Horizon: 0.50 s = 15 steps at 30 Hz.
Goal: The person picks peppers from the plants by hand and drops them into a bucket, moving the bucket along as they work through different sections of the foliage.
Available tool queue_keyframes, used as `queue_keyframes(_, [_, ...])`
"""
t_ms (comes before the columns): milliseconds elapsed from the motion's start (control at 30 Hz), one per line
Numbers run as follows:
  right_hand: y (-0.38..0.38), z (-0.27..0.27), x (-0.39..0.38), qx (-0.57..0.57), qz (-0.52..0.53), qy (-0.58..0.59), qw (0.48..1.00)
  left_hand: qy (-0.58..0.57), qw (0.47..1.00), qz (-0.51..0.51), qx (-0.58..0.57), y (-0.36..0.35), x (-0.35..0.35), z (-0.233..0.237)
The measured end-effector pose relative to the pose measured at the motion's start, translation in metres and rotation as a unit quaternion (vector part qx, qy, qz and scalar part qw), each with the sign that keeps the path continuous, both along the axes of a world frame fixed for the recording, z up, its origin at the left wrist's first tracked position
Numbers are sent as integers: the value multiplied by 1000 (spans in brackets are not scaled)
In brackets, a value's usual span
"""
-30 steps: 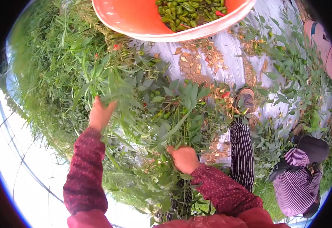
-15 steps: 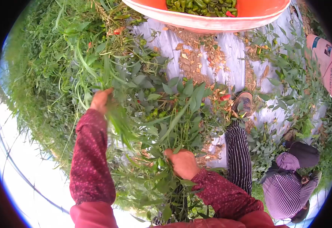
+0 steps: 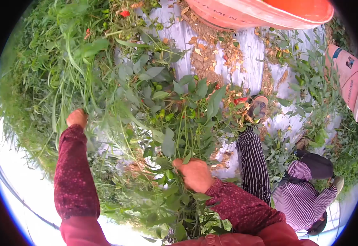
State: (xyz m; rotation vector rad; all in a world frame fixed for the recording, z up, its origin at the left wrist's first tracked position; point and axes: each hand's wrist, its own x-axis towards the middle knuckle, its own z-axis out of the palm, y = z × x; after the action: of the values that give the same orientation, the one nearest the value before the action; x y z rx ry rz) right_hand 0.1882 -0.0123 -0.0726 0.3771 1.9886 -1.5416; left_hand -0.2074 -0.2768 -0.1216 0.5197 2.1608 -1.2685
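My left hand (image 3: 77,118) is closed around long green grass blades (image 3: 70,78) at the left. Nearer to my body, my right hand (image 3: 195,175) grips the stems of a leafy pepper plant (image 3: 187,131). Small green peppers (image 3: 169,117) hang among its leaves, just beyond my right hand. Part of the grip of each hand is hidden by leaves.
An orange-red tub (image 3: 244,14) stands at the top. Pink sacks (image 3: 347,74) lie at the right. A bent-over person in striped clothing (image 3: 302,197) is at the lower right. My shoe (image 3: 257,108) rests on the whitish ground sheet (image 3: 250,53).
My left hand has moved left and slightly down, drawing grass away from the pepper plant. My right hand stays on the stems. The tub appears farther right and higher, its peppers now out of sight.
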Motion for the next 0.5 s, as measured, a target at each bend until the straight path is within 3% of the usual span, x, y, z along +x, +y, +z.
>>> queue_keyframes(67, [-1, -4, 3, 7, 5, -2, 1000, 22, 989, 61, 136, -24, 14, -36])
queue_keyframes(100, [-4, -6, 4, 17, -3, 20, 1000, -26, 951, 231, 202, -23, 13, -52])
queue_keyframes(133, [-7, -8, 5, 25, -11, 43, 999, -32, 949, 237, 203, -27, 22, -63])
queue_keyframes(167, [-9, -8, 5, 18, -22, 42, 999, 19, 860, 401, 316, -32, 32, -72])
queue_keyframes(200, [-9, -7, 5, 17, -19, 38, 999, 71, 728, 544, 412, -26, 41, -72])
queue_keyframes(267, [-7, -6, 3, 25, 11, 28, 999, 59, 745, 529, 402, -53, 23, -89])
queue_keyframes(333, [-6, -5, 0, 20, 27, 13, 999, 21, 821, 172, 544, -74, 11, -101])
queue_keyframes(367, [-6, -5, -2, 14, 41, 5, 999, 20, 821, 176, 544, -73, 4, -102])
queue_keyframes(400, [-6, -5, -2, 16, 44, 2, 999, 82, 676, 355, 640, -49, -3, -89])
queue_keyframes(433, [-6, -5, -3, 7, 44, 0, 999, 139, 487, 510, 695, -24, -8, -77])
queue_keyframes(467, [-6, -6, -4, -3, 42, -1, 999, 138, 485, 512, 695, -3, -8, -71])
queue_keyframes(500, [-5, -6, -5, -1, 42, -1, 999, 124, 412, 519, 739, 17, -8, -65])
